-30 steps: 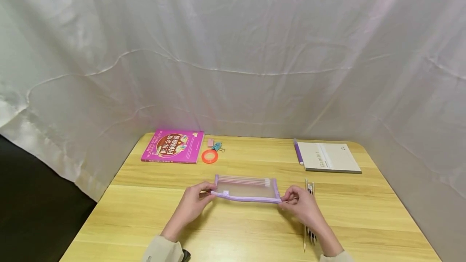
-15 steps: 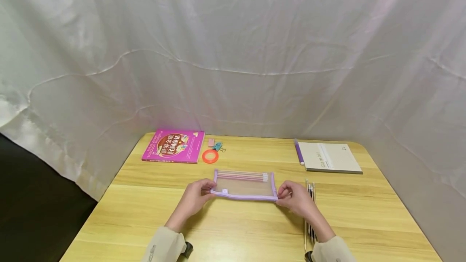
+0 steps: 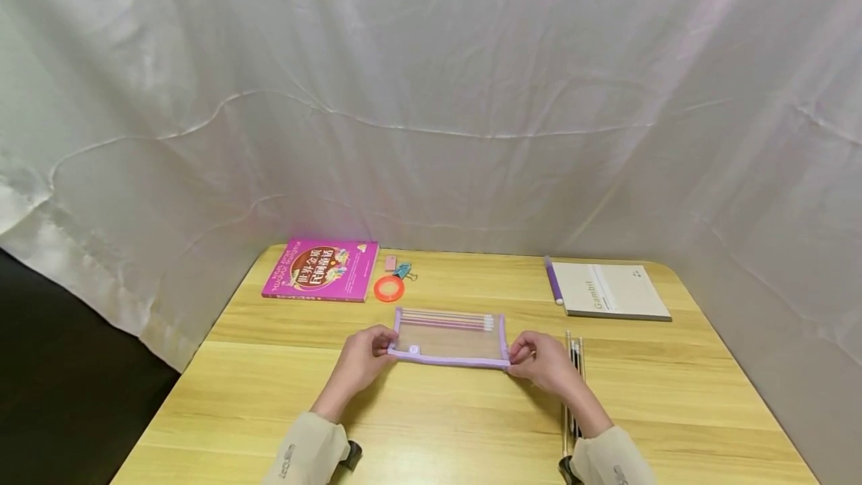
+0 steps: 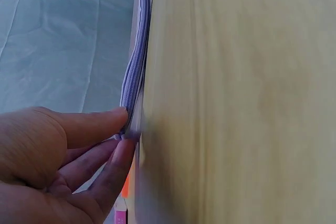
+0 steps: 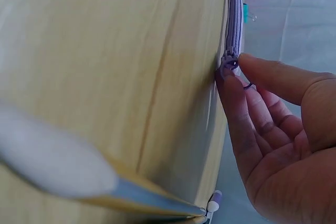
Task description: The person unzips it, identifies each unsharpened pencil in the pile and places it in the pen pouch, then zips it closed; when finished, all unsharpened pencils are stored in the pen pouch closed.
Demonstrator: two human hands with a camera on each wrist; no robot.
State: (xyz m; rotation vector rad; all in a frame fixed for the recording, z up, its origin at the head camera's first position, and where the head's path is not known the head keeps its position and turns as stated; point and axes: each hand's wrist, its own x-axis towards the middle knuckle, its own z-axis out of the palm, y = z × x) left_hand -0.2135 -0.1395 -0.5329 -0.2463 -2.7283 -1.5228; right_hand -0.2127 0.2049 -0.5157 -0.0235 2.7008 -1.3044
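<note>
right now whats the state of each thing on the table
pencil case: flat on the table, pencils inside, pinched at both near corners
left hand: pinches the left corner
right hand: pinches the zipper end
pink book: closed, flat
notebook: closed, flat
tape roll: lying flat
loose pens: side by side beside the right hand

Two hands (image 3: pixel 364 362), one pouch (image 3: pixel 450 337), two books (image 3: pixel 320 269).

The pouch (image 3: pixel 450 337) is clear with lilac trim; the book (image 3: pixel 321 269) magenta; the tape ring (image 3: pixel 388 289) orange; the surface (image 3: pixel 431 410) pale wood grain.
</note>
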